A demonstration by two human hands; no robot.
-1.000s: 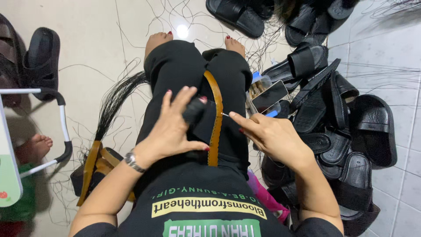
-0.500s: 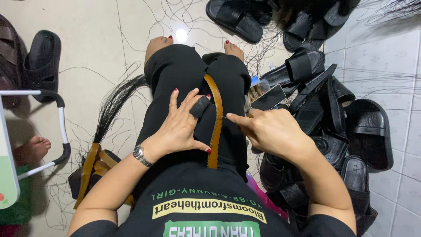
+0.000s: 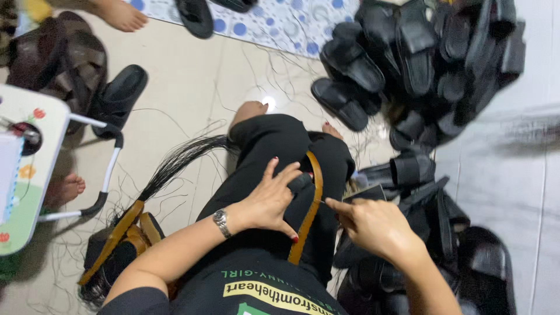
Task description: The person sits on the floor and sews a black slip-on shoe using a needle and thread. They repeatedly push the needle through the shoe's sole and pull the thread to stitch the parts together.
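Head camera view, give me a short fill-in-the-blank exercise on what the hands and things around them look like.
1. The left hand wears a ____ at the wrist.
2. The strap on the lap, under the left hand, is ____ in colour.
3. The sandals heaped on the floor are ____.
4. The right hand lies ____ the strap.

Missing words: watch; tan; black; beside
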